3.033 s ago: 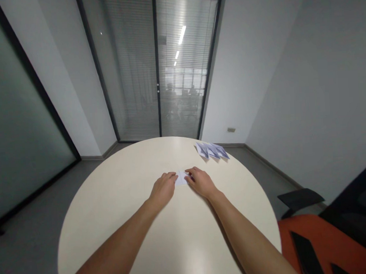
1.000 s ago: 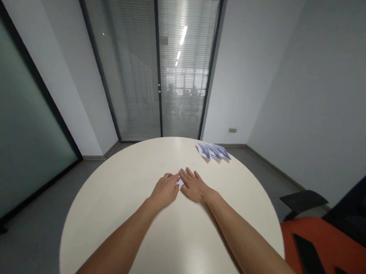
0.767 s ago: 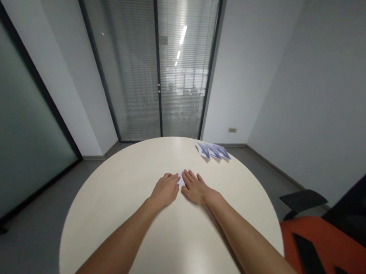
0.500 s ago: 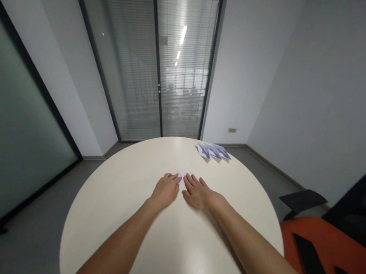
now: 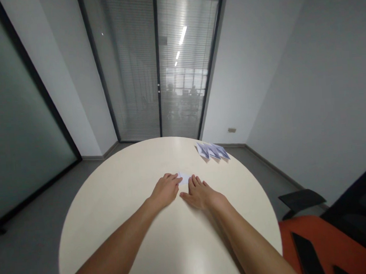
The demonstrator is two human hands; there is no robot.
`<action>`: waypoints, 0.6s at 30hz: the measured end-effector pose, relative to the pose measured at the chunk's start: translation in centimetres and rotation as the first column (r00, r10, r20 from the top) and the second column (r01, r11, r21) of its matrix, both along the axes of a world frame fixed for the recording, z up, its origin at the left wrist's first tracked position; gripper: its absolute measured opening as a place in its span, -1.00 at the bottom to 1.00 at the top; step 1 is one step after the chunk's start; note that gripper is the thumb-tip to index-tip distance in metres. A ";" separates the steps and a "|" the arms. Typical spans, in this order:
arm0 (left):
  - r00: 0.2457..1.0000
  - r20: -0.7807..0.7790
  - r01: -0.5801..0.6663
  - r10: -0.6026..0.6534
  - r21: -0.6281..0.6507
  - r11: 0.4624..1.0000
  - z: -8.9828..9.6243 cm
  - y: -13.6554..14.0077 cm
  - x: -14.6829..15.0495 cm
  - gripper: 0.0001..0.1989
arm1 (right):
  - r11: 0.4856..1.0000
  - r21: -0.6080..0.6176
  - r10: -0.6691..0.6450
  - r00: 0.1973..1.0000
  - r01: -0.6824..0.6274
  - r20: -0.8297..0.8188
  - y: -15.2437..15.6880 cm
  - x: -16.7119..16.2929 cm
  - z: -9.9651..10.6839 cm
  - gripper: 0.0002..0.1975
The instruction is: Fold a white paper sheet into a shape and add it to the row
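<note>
A small piece of pale white paper [image 5: 184,178] lies on the round table between my hands, partly covered by them. My left hand [image 5: 166,188] holds its left edge with bent fingers, the thumb and fingertips closed at the paper. On the other side, my right hand [image 5: 199,193] rests flat, its fingers stretched out and the thumb spread to the left. Its fingertips touch the right end of the paper. How the paper is folded under the fingers is hidden.
Several folded bluish-white papers [image 5: 213,151] lie overlapping near the far right edge of the cream round table [image 5: 121,236]. An orange chair [image 5: 332,243] with black armrests stands at the right. Beyond the table are a glass door [image 5: 156,64] with blinds and white walls.
My right hand has slid a little to the right along the paper, its thumb now further apart, and more of the paper shows between the hands. My left hand has stayed in place.
</note>
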State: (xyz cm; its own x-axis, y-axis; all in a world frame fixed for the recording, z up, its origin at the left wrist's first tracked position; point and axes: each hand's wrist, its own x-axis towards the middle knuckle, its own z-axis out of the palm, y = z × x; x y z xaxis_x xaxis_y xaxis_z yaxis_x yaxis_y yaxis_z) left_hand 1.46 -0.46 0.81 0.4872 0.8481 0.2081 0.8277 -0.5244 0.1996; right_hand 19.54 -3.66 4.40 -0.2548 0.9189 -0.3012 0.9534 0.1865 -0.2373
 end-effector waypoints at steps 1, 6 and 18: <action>1.000 -0.001 0.001 -0.001 -0.001 1.000 -0.1 0.1 0.0 -0.54 | 1.000 -0.004 -0.011 1.000 0.011 0.007 -0.1 -0.1 0.0 0.00; 1.000 0.001 0.024 -0.024 -0.007 1.000 -0.4 0.3 -0.2 -0.53 | 0.999 0.025 0.037 0.999 -0.037 0.002 0.0 0.1 -0.2 -0.02; 0.997 -0.009 0.079 -0.079 0.015 0.997 -0.4 0.4 -0.6 -0.54 | 0.955 0.205 0.241 0.964 -0.215 -0.109 2.6 1.1 -1.6 -0.12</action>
